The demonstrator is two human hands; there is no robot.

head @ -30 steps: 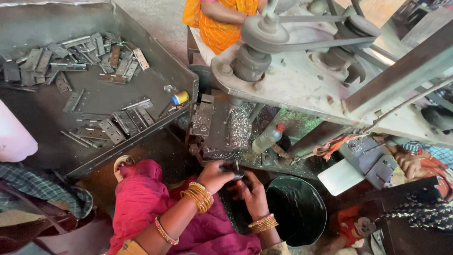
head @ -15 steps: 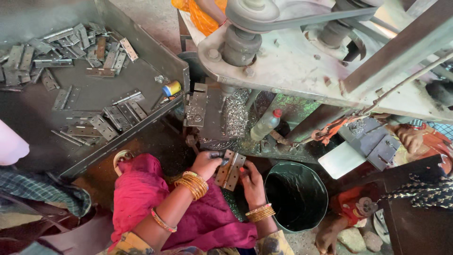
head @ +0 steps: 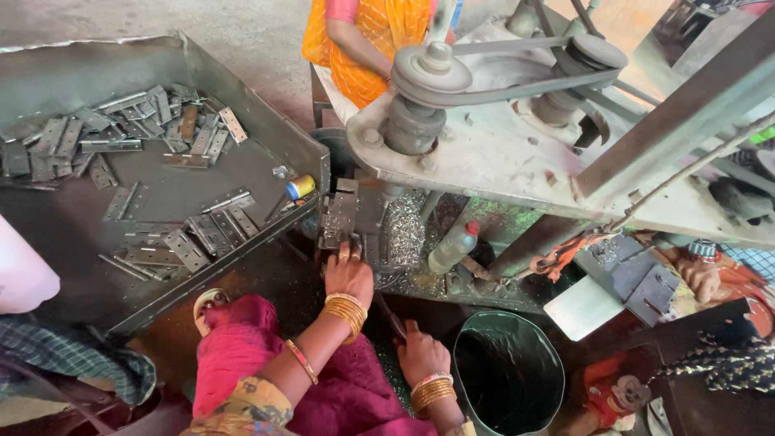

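Observation:
My left hand [head: 349,276], with gold bangles at the wrist, reaches up to the drill machine's small work table [head: 367,211]. Its fingertips press on a grey metal hinge [head: 339,220] lying there. My right hand [head: 420,354], also with bangles, sits lower, close to my pink-clothed lap and just left of a black bucket [head: 508,373]. Its fingers are curled beside a thin dark bar [head: 391,316]; whether they grip the bar is unclear. Shiny metal shavings [head: 404,234] cover the table next to the hinge.
A large grey metal tray [head: 266,173] on the left holds several loose hinges [head: 202,234] and a small yellow-and-blue cylinder [head: 300,187]. Above are belt pulleys [head: 432,73]. A plastic bottle [head: 452,246] stands by the shavings. A person in orange [head: 367,36] sits beyond; another person's hand [head: 701,278] is at the right.
Half a second ago both hands held hinge pieces together below the machine. Now my left hand has gone up to the work table with a hinge, and my right hand has dropped toward the bucket.

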